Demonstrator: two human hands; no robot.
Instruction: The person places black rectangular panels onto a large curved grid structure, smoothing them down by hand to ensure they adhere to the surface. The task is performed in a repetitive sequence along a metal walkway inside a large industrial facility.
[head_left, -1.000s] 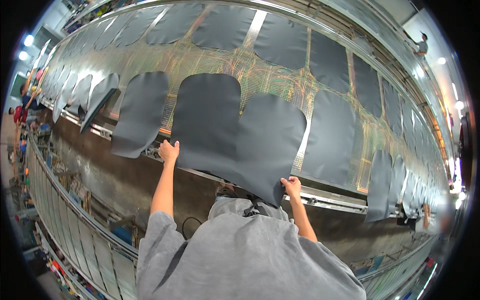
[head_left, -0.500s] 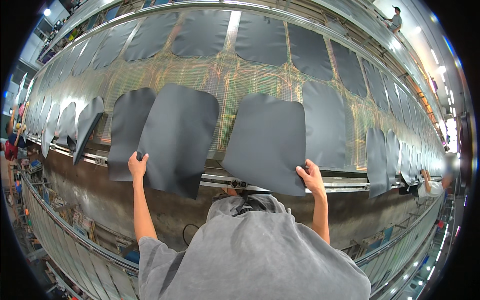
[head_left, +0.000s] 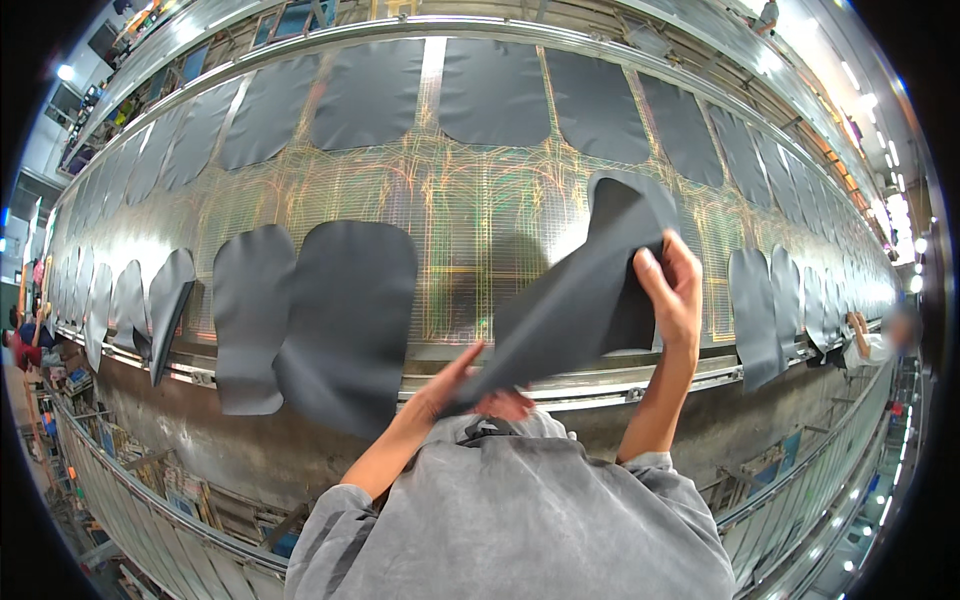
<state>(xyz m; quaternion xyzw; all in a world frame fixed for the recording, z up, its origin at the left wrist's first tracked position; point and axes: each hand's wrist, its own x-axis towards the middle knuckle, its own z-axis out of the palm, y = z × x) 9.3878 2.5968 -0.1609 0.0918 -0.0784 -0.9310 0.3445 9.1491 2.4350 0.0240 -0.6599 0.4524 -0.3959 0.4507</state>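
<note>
My right hand pinches the upper edge of a dark grey, leather-like sheet between thumb and fingers. The sheet hangs slanted and folded above the near side of the long table, its narrow end toward my body. At that lower end is my left hand, thumb stretched out and apart from its blurred fingers, with the sheet's tip lying across it. Another grey sheet shows behind the raised one, mostly covered. To the left, two more sheets overlap, the front one drooping past the near table edge.
The long table has a fine grid and many coloured lines. A row of similar sheets lies along its far side, and more hang over the near rail on both sides. Behind me runs a metal railing. A co-worker stands far right.
My left hand has let go of the left sheet and moved right to the other sheet's lower end. My right hand has lifted that sheet up and away, folding it.
</note>
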